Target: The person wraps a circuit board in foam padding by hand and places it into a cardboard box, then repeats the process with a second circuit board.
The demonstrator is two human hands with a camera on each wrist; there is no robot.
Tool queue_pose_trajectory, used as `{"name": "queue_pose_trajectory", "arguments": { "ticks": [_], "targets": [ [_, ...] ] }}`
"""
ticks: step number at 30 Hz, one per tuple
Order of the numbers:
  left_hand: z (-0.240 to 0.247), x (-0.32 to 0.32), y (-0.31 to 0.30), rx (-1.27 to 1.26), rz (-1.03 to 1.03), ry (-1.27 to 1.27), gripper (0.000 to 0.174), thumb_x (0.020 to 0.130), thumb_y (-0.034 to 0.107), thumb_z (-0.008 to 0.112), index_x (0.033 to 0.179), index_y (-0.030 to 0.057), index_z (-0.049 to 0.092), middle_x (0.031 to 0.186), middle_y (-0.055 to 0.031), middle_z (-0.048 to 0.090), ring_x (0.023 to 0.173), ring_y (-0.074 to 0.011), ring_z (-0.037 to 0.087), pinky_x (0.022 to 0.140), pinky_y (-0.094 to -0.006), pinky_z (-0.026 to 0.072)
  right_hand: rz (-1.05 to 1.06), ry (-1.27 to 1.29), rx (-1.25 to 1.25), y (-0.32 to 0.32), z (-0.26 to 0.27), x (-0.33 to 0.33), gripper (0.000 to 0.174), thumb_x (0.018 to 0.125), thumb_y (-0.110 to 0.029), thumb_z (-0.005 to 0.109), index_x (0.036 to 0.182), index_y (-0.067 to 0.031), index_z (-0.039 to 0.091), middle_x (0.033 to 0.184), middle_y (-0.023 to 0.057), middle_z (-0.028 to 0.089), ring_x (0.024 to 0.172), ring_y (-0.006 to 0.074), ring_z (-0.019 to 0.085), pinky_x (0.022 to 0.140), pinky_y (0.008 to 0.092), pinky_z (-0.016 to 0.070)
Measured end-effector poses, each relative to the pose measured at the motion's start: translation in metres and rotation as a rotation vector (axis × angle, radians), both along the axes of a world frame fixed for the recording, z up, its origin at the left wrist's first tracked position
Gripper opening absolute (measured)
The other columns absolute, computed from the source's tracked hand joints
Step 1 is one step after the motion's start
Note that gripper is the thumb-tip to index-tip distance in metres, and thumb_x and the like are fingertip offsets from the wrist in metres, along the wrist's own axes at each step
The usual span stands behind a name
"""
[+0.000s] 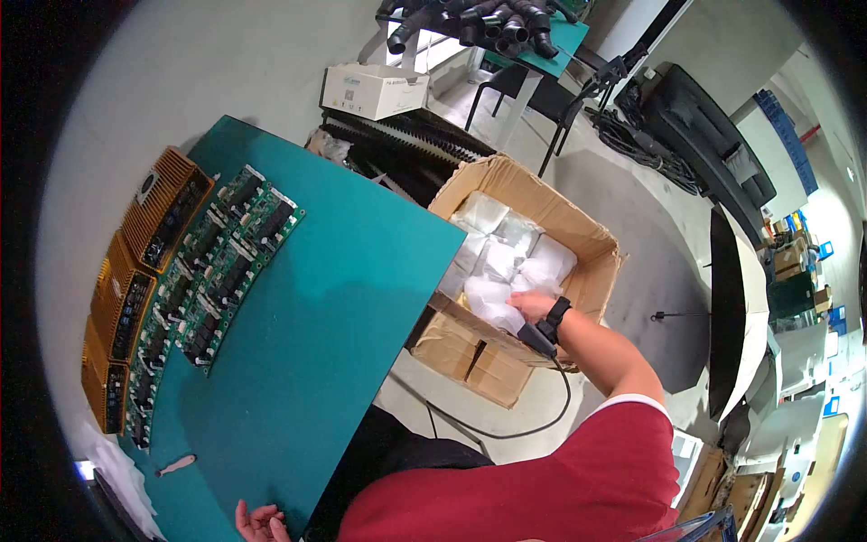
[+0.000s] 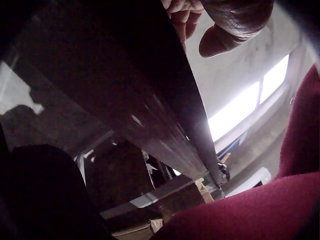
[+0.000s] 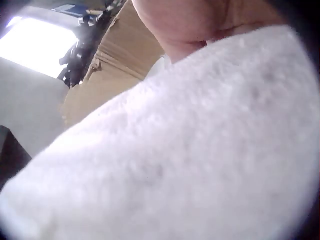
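Note:
My right hand (image 1: 535, 305) reaches into an open cardboard box (image 1: 589, 285) and grips a package in white foam wrap (image 1: 492, 303) at the near side. In the right wrist view this white package (image 3: 175, 150) fills most of the picture, with part of the hand (image 3: 185, 22) behind its upper edge; the fingertips are hidden. Several similar white-wrapped packages (image 1: 483, 212) fill the box around it. At the near edge of the green table my left hand (image 1: 262, 522) hangs with fingers loosely curled, holding nothing. Its thumb (image 2: 235, 25) shows beside the table edge in the left wrist view.
Green circuit boards (image 1: 239, 271) and orange finned metal units (image 1: 126, 298) line the table's (image 1: 343, 262) far left side. A small screwdriver-like tool (image 1: 176, 465) lies near them. Below the box sit another carton (image 1: 470, 357) and a black cable (image 1: 542, 425).

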State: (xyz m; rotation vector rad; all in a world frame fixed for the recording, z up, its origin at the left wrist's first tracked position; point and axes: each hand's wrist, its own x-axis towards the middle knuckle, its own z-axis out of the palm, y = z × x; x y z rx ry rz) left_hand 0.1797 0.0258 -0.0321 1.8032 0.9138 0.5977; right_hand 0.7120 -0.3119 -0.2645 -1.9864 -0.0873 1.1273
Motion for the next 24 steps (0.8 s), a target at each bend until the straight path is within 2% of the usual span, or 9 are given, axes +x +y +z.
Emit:
{"name": "queue_pose_trajectory", "arguments": {
  "ticks": [3, 5, 7, 14, 16, 17, 20, 22, 24],
  "targets": [
    [0.002, 0.002, -0.002, 0.03, -0.002, 0.006, 0.05, 0.086, 0.008, 0.051, 0.128, -0.0039, 0.027, 0.099, -0.0158, 0.056, 0.084, -0.0197, 0.054, 0.077, -0.0308, 0.0451, 0.182, -0.05, -0.196, 0.024, 0.038, -0.018, 0.035, 0.083, -0.028, 0.053, 0.097, 0.0044, 0.052, 0.084, 0.0107, 0.058, 0.071, 0.0211, 0.055, 0.06, 0.0357, 0.0445],
    [0.001, 0.002, -0.001, 0.049, -0.008, -0.001, 0.05, 0.086, 0.008, 0.051, 0.128, -0.0042, 0.027, 0.099, -0.0157, 0.056, 0.083, -0.0196, 0.054, 0.077, -0.0308, 0.0451, -0.21, 0.014, 0.044, 0.027, 0.026, -0.022, 0.028, 0.083, -0.024, 0.052, 0.097, 0.0006, 0.054, 0.086, 0.0114, 0.059, 0.075, 0.0222, 0.055, 0.061, 0.0382, 0.0444],
    [0.001, 0.001, -0.001, 0.067, -0.013, -0.005, 0.05, 0.086, 0.008, 0.051, 0.127, -0.0046, 0.027, 0.099, -0.0156, 0.056, 0.083, -0.0196, 0.054, 0.077, -0.0308, 0.0452, -0.17, -0.069, -0.026, 0.032, 0.025, -0.016, 0.024, 0.082, -0.02, 0.052, 0.096, -0.0013, 0.054, 0.085, 0.0118, 0.059, 0.081, 0.0235, 0.056, 0.063, 0.0394, 0.0445],
    [0.004, 0.002, -0.003, 0.015, 0.011, -0.003, 0.05, 0.086, 0.008, 0.052, 0.128, -0.0047, 0.027, 0.098, -0.0148, 0.057, 0.083, -0.0189, 0.053, 0.078, -0.0309, 0.0439, 0.566, -0.539, -0.361, 0.034, 0.002, -0.014, 0.047, 0.069, -0.023, 0.071, 0.107, -0.0058, 0.05, 0.095, 0.0138, 0.057, 0.094, 0.0258, 0.052, 0.08, 0.0356, 0.0434],
    [0.003, 0.002, -0.003, 0.014, 0.012, 0.003, 0.05, 0.086, 0.009, 0.052, 0.128, -0.0044, 0.027, 0.097, -0.0146, 0.057, 0.083, -0.0188, 0.053, 0.078, -0.031, 0.0437, -0.345, -0.137, 0.02, 0.043, 0.004, -0.027, 0.054, 0.07, -0.017, 0.071, 0.113, -0.0058, 0.041, 0.09, 0.0162, 0.056, 0.082, 0.0254, 0.056, 0.07, 0.0363, 0.048],
    [0.003, 0.002, -0.003, 0.003, 0.027, 0.014, 0.05, 0.086, 0.008, 0.051, 0.128, -0.004, 0.027, 0.097, -0.0148, 0.057, 0.083, -0.0189, 0.054, 0.077, -0.0311, 0.044, -0.344, -0.136, 0.018, 0.042, 0.009, -0.029, 0.054, 0.07, -0.017, 0.071, 0.113, -0.0058, 0.041, 0.09, 0.0162, 0.056, 0.082, 0.0254, 0.056, 0.07, 0.0363, 0.048],
    [-0.011, -0.005, 0.002, 0.004, 0.084, 0.02, 0.054, 0.084, 0.011, 0.052, 0.13, -0.0002, 0.026, 0.093, -0.0115, 0.055, 0.078, -0.0158, 0.052, 0.072, -0.0276, 0.0425, 0.007, -0.16, -0.2, 0.048, 0.052, -0.036, 0.058, 0.069, -0.01, 0.072, 0.11, -0.0032, 0.032, 0.077, 0.0156, 0.055, 0.048, 0.0207, 0.053, 0.039, 0.0317, 0.0418],
    [-0.01, -0.004, 0.002, 0.018, 0.126, 0.011, 0.058, 0.082, 0.015, 0.053, 0.132, 0.0031, 0.025, 0.089, -0.0081, 0.054, 0.073, -0.0125, 0.049, 0.067, -0.0241, 0.0408, 0.061, -0.124, -0.268, 0.06, 0.076, -0.037, 0.06, 0.071, -0.009, 0.07, 0.113, -0.0024, 0.028, 0.074, 0.013, 0.054, 0.05, 0.0188, 0.053, 0.04, 0.0309, 0.0414],
    [0.005, 0.002, -0.001, 0.015, 0.012, 0.022, 0.05, 0.085, 0.005, 0.051, 0.129, -0.0029, 0.027, 0.096, -0.0158, 0.057, 0.082, -0.0198, 0.055, 0.076, -0.0313, 0.0448, 0.12, -0.09, -0.332, 0.063, 0.077, -0.035, 0.062, 0.074, -0.008, 0.068, 0.117, -0.0016, 0.025, 0.072, 0.0104, 0.053, 0.052, 0.0169, 0.053, 0.041, 0.0301, 0.0411]
  ]
}}
